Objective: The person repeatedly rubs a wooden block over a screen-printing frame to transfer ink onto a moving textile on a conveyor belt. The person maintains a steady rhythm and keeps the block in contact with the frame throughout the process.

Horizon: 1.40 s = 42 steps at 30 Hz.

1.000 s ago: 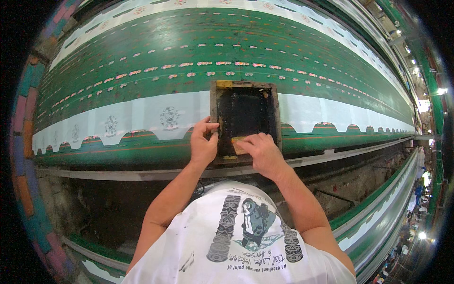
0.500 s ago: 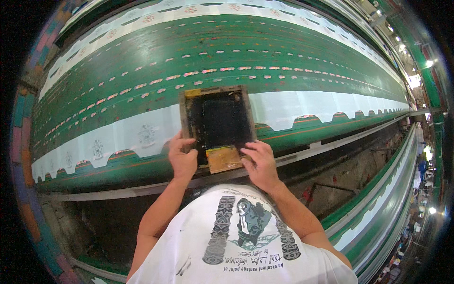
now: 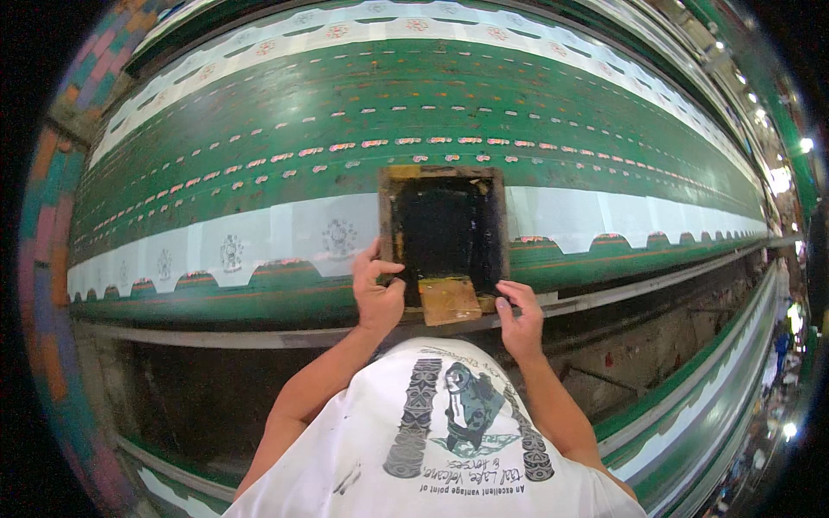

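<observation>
A wooden printing screen frame [image 3: 388, 207] with a dark inked middle lies on a white fabric strip [image 3: 553, 207] along the green table's near side. My left hand [image 3: 377, 295] is closed on the frame's left side, thumb bent over the rim. My right hand [image 3: 520, 315] has its bent fingers pinched at the frame's lower right corner. Between them, a tan squeegee block [image 3: 449, 300] rests across the frame's near end, out of both hands. Grey printed motifs [image 3: 230, 253] show on the fabric to the left.
The long green table [image 3: 259, 104] carries rows of small registration marks and another printed strip [image 3: 337, 34] at its far side. A metal rail [image 3: 173, 332] runs along the near edge. A parallel table [image 3: 691, 406] stands at lower right; a colourful block wall [image 3: 52, 242] curves at left.
A second ago my right hand held the squeegee inside the screen; it has let go and moved right to the frame's edge. The squeegee lies at the near end.
</observation>
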Motion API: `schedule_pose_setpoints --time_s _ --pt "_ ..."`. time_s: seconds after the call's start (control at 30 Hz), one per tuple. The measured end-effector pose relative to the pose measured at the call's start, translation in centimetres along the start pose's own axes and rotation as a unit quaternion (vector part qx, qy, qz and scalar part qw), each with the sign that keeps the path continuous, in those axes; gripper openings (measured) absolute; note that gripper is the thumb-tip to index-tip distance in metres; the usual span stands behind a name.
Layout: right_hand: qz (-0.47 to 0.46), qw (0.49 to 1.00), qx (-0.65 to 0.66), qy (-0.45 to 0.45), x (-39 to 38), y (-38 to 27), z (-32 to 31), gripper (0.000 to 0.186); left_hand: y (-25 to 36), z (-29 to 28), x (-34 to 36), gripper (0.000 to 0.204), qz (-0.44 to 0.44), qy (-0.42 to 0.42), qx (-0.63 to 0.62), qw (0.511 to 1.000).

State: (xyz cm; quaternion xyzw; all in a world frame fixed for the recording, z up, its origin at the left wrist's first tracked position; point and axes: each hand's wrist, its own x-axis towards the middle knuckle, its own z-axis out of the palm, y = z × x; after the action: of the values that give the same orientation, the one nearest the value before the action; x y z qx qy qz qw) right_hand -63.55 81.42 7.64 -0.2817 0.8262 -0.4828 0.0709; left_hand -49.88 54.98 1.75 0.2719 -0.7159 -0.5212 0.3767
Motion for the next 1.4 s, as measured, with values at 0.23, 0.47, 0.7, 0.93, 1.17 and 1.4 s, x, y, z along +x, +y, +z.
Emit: schedule_pose_setpoints --time_s 0.23,0.47,0.7,0.93,1.17,1.4 --pt "-0.260 0.951 -0.145 -0.085 2.5 0.7 -4.7 0.029 0.8 4.4 -0.8 0.026 -0.035 0.006 0.013 0.999" --pt "-0.339 0.901 -0.147 -0.228 4.4 -2.8 -2.2 0.045 1.0 4.6 -0.7 0.023 -0.080 0.002 0.014 0.997" --pt "-0.328 0.878 -0.193 -0.291 7.0 -3.2 -1.6 0.041 0.4 5.2 -0.7 0.022 -0.100 0.006 -0.005 0.995" --pt "-0.252 0.875 -0.152 -0.384 16.9 -4.6 -1.4 0.058 -0.7 5.0 -0.3 0.027 -0.103 -0.013 0.051 0.993" --pt "-0.237 0.896 -0.215 -0.307 24.5 -3.3 2.4 0.053 0.2 3.8 1.3 0.024 -0.140 -0.051 0.009 0.989" --pt "-0.204 0.899 -0.220 -0.318 23.8 -2.9 3.2 0.047 0.8 3.2 1.8 0.020 -0.136 -0.061 0.023 0.989"
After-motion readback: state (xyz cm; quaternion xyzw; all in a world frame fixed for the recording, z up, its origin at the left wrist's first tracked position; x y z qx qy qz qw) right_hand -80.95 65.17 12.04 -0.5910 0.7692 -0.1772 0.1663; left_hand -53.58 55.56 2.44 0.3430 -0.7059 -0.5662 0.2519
